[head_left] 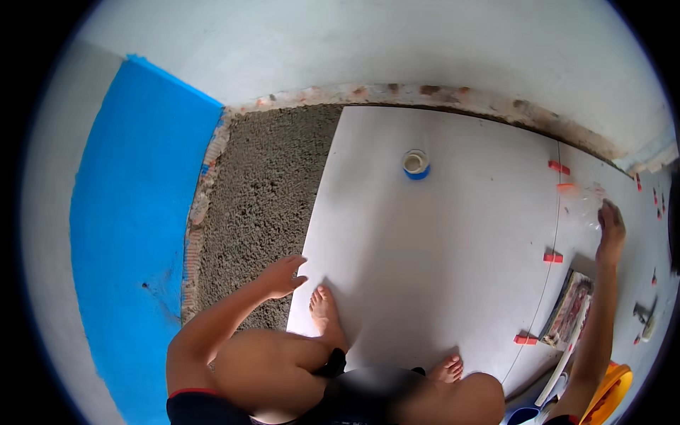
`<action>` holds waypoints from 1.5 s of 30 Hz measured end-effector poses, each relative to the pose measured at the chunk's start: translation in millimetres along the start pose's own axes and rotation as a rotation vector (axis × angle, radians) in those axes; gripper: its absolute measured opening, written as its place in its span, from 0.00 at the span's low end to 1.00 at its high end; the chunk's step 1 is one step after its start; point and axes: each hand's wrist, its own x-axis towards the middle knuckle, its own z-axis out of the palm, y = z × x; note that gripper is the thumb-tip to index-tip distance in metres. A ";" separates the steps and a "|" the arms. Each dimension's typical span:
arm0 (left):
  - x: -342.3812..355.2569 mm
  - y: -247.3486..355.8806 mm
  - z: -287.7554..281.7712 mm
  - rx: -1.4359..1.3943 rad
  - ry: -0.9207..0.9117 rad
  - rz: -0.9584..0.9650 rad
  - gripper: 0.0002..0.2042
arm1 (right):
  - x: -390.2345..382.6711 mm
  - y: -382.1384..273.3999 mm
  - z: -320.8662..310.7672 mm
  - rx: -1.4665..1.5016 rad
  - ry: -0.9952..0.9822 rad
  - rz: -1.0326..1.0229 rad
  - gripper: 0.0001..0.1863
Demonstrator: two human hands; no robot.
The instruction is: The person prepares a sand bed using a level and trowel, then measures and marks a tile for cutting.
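Blue wall [138, 205], mortar [269, 177], white tiles [453, 234]; left fingers [289, 263] gape empty; right fingers [613, 214], hold unclear.

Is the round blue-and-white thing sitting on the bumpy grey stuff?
No, the round blue-and-white thing sits on the big white tile, right of the bumpy grey stuff.

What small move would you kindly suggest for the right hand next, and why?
Perhaps ease the clear plastic bag farther from the tile seam: the right hand is right beside it, and the bag lies close to that seam, where red pieces sit.
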 end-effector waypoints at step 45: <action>216.2 -27.7 -49.8 -0.592 1.316 0.233 0.27 | -48.8 -322.0 77.0 -1.925 -0.489 -0.794 0.10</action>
